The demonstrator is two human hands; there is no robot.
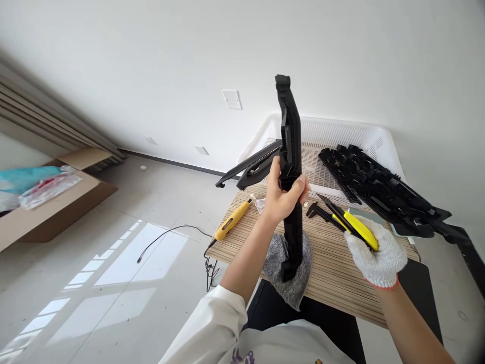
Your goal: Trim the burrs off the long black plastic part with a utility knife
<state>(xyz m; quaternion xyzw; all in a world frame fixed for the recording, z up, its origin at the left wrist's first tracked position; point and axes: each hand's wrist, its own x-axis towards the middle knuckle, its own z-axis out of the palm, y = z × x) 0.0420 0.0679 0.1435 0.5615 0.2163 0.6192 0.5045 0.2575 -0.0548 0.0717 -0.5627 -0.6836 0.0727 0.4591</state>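
My bare left hand (pixel 282 198) is wrapped round the middle of a long black plastic part (pixel 291 139), which stands nearly upright. Its lower end is over a grey cloth (pixel 276 260) at the table's front edge. In a white knit glove, my right hand (pixel 379 251) grips a yellow utility knife (pixel 359 230), its blade pointing up and left. A black caliper (pixel 320 211) lies just left of the knife, partly hidden by it and the glove.
Behind the wood-grain table (pixel 326 273) is a white plastic basket (pixel 350 129). More black parts (pixel 379 187) lean over its right side, others (pixel 252 167) over its left. A yellow corded pen-shaped tool (pixel 232 221) lies at the left edge. An open cardboard box (pixel 64 202) stands far left.
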